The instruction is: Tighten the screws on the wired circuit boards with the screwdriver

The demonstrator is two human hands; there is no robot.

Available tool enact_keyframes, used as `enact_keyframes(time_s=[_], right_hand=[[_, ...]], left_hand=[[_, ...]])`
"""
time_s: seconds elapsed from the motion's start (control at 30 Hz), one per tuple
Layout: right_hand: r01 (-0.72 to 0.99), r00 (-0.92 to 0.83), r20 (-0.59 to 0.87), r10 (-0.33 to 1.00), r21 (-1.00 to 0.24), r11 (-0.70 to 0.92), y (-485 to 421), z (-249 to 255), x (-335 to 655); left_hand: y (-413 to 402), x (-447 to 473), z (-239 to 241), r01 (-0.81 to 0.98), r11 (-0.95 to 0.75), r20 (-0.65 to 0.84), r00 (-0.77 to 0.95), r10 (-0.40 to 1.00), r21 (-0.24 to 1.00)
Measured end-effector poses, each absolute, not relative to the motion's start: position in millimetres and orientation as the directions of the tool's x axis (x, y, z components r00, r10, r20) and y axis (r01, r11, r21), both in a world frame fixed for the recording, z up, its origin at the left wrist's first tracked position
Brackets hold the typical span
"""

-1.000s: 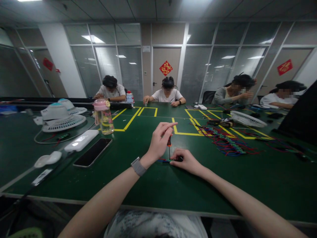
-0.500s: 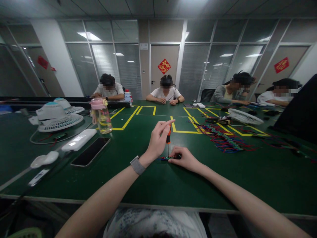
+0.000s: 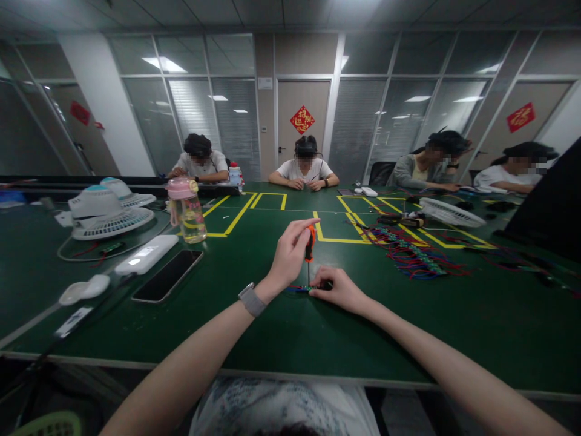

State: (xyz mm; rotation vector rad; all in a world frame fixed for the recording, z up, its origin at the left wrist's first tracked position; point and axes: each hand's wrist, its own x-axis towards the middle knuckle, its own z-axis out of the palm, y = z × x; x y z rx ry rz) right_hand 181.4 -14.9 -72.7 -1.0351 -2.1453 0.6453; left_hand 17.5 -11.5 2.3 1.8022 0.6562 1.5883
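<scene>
My left hand is round the handle of an upright screwdriver, orange and black, with the thumb on it and the fingers stretched over its top. The thin shaft points straight down to a small green circuit board lying on the green table. My right hand rests on the table and pinches the board's right end between thumb and fingers, close to the shaft. Thin red and blue wires come out at the board's left end. Where the screwdriver tip meets the board is too small to make out.
To the left lie a black phone, a white power bank, a pink-lidded bottle and white fan parts. Wired circuit boards are heaped at the right near a white fan grille. Several people sit across the table.
The orange part of the screwdriver handle shows more between my left thumb and fingers. My right hand stays on the board. The whole view has shifted slightly.
</scene>
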Motion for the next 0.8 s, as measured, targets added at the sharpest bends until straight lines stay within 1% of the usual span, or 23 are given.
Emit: enact_keyframes(time_s=[0.07,0.13,0.27,0.33,0.37,0.5,0.57,0.67,0.8], right_hand=[[0.489,-0.469,0.341,0.815,-0.669,0.560,-15.3,-71.9,181.3],[0.489,-0.466,0.338,0.818,-0.673,0.556,-15.9,-71.1,181.1],[0.485,-0.461,0.341,0.819,-0.676,0.554,-16.6,-70.6,180.5],[0.484,-0.462,0.344,0.818,-0.675,0.557,-16.5,-70.9,180.4],[0.482,-0.463,0.345,0.816,-0.674,0.559,-16.3,-71.1,180.5],[0.480,-0.464,0.350,0.814,-0.673,0.563,-16.1,-71.4,181.0],[0.479,-0.461,0.345,0.818,-0.679,0.556,-16.5,-71.1,181.0],[0.477,-0.455,0.341,0.823,-0.687,0.548,-17.5,-70.2,180.7],[0.482,-0.461,0.343,0.819,-0.678,0.555,-17.8,-69.3,180.4]], left_hand=[[-11.7,18.9,2.6,-0.150,-0.613,0.631,0.180,0.755,0.776],[-11.6,19.2,2.6,-0.165,-0.597,0.619,0.162,0.768,0.785],[-11.5,16.7,2.3,0.014,-0.700,0.698,0.066,0.713,0.714],[-11.5,16.0,2.3,0.058,-0.723,0.720,0.063,0.691,0.688],[-11.4,16.1,2.3,0.037,-0.721,0.717,0.078,0.693,0.692],[-10.4,18.5,2.5,-0.149,-0.641,0.658,0.143,0.739,0.753],[-10.0,19.3,2.5,-0.171,-0.613,0.634,0.126,0.763,0.772],[-10.0,18.5,2.5,-0.097,-0.636,0.643,0.075,0.762,0.765],[-10.9,16.2,2.4,0.083,-0.725,0.726,0.023,0.687,0.684]])
